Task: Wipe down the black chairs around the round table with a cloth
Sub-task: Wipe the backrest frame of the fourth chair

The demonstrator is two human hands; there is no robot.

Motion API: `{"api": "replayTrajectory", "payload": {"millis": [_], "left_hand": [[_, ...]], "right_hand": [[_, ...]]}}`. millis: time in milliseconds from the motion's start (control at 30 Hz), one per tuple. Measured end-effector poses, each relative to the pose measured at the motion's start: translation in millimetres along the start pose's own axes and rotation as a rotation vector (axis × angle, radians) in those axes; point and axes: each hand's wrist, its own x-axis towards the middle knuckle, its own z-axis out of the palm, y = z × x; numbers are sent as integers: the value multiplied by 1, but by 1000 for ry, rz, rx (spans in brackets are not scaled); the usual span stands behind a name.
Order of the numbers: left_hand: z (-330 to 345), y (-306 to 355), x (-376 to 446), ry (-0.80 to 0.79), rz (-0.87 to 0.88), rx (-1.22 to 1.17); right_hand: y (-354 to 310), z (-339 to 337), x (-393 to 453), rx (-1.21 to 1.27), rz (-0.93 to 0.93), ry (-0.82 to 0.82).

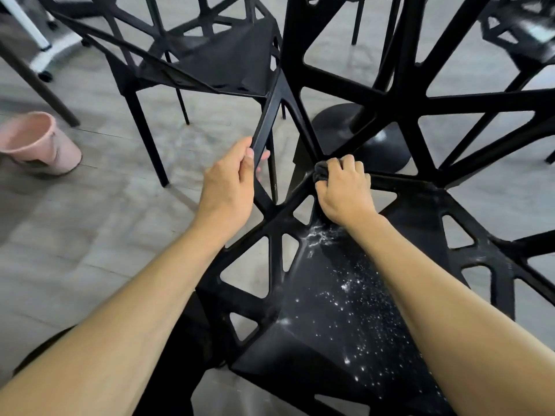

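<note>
The left hand [229, 178] grips a slanted strut of the near black chair [336, 310], fingers curled round it. The right hand [345, 190] clutches a dark cloth [320, 172], bunched under its fingers, pressing it where the backrest struts meet the droplet-speckled seat, just right of the left hand.

- You had one wide-angle view only, worn on your head, looking forward and steeply down.
- It sat close over the near chair [345, 310], both forearms reaching in from the bottom edge.
- Further off it took in the floor [99, 211] and pedestal base [375, 139].
</note>
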Motion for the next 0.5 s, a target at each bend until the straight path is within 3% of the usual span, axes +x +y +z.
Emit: {"api": "replayTrajectory", "payload": {"millis": [167,367,500], "left_hand": [[1,1,3,6,-25,6],[2,1,2,6,-39,-47],[4,-2,3,29,-25,-9]], "right_hand": [[-30,-2,-30,278,-94,-24],[-75,9,-94,598,-92,166],[-71,17,-95,431,-146,205]]}}
